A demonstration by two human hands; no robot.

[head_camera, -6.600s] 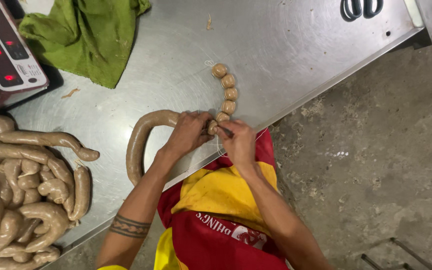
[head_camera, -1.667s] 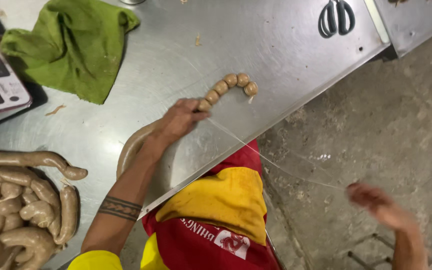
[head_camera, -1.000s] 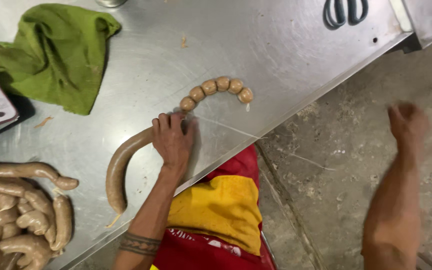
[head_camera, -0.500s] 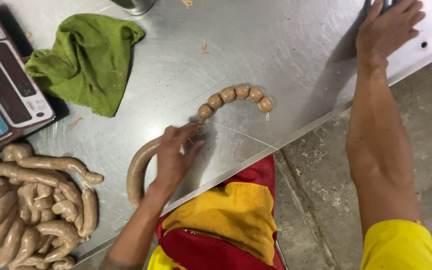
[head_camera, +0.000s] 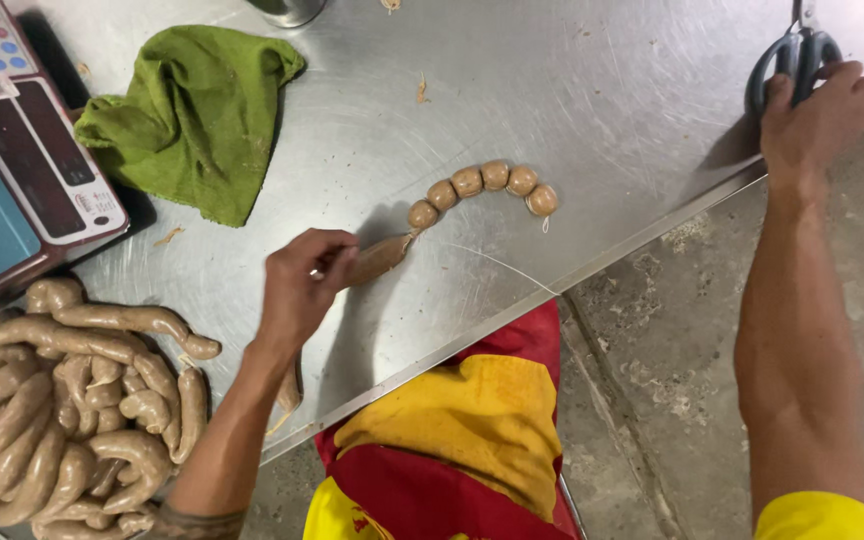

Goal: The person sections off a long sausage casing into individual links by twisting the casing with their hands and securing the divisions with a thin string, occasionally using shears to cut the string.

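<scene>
My left hand (head_camera: 302, 285) grips a long tan sausage (head_camera: 380, 257) on the steel table (head_camera: 552, 90), just left of where it turns into a curved row of small tied round links (head_camera: 482, 185). A thin white string (head_camera: 502, 265) trails from the links toward the table's front edge. My right hand (head_camera: 817, 115) reaches far right and closes on the dark handles of a pair of scissors (head_camera: 792, 55) lying near the table's corner.
A crumpled green cloth (head_camera: 192, 115) lies at the back left. A weighing scale with a keypad (head_camera: 22, 150) stands at the far left. A heap of untied sausages (head_camera: 62, 400) fills the front left. A metal cup's base (head_camera: 287, 10) shows at the top edge.
My right hand swung from low beside me up to the table's far right and took hold of the scissors. My left hand stayed on the sausage beside the links.
</scene>
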